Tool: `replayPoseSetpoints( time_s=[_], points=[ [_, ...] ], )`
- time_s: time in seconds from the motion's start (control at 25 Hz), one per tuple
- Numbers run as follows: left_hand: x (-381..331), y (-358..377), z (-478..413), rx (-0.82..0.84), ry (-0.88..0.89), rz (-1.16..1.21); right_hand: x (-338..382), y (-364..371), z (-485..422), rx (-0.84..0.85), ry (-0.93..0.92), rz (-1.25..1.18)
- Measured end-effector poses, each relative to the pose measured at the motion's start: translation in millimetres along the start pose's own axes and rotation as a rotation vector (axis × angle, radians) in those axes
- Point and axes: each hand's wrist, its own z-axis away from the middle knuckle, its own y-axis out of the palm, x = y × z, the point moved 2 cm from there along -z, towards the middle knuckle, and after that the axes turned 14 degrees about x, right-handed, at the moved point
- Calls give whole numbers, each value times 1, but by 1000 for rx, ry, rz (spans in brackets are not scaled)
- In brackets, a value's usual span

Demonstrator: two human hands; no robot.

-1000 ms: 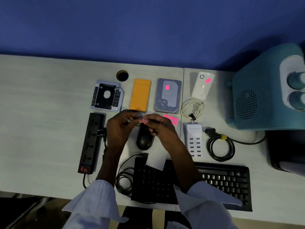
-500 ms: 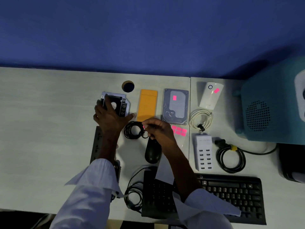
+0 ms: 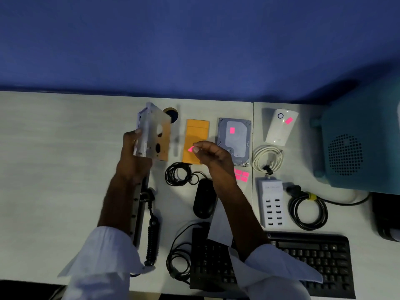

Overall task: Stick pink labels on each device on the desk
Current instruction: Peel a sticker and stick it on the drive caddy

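The left hand (image 3: 134, 156) grips a silver drive caddy (image 3: 151, 133) by its near edge, fingers curled round it. The caddy is lifted off the bench (image 3: 54, 159) and tilted up on edge. The right hand (image 3: 212, 154) is curled, thumb and forefinger pinching a single pink label (image 3: 190, 149) at their tips. That label hangs above the orange case (image 3: 195, 135), just right of the raised caddy and apart from it.

Behind the right hand lies the hard drive (image 3: 234, 141), with a pink tag (image 3: 232, 130) on its top. Further right, the white device (image 3: 281, 126) has a pink sticker (image 3: 289, 120). The label sheet (image 3: 242, 175) lies flat just beside the right wrist, near the hard drive's front edge. The black mouse (image 3: 204, 198) sits below the right forearm.
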Motion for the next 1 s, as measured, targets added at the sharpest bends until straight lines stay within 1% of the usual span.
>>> replayPoseSetpoints(
  time_s=[0.04, 0.08, 0.12, 0.2, 0.24, 0.32, 0.44, 0.6, 0.76, 0.84, 0.92, 0.96, 1.0],
  points=[
    [5, 13, 3, 169, -15, 129, 3, 3, 1, 0, -33, -23],
    [11, 26, 6, 278, -18, 215, 5, 6, 1, -2, -62, -30],
    [18, 40, 9, 287, -46, 242, 8, 8, 0, -5, -86, -18],
    [40, 43, 10, 151, -64, 324, 13, 10, 0, -19, -109, 27],
    [51, 45, 12, 134, -63, 354, 14, 10, 0, -33, -126, 80],
    [67, 52, 17, 284, -121, 367, 13, 6, 1, -74, -174, 250],
    [80, 51, 14, 302, -176, 385, 7, 5, 3, -125, -194, 410],
    [87, 54, 16, 340, -187, 399, -5, 7, 2, -180, -254, 457],
    [87, 55, 20, 358, -189, 412, -10, 10, -1, -253, -299, 560],
    [83, 58, 21, 399, -164, 436, -10, 14, -1, -305, -314, 544],
    [82, 60, 23, 416, -151, 398, -6, 17, 0, -354, -268, 513],
    [81, 59, 23, 416, -158, 388, -5, 16, 0, -354, -236, 506],
    [80, 57, 23, 397, -154, 373, -3, 17, 2, -319, -212, 514]
  ],
)
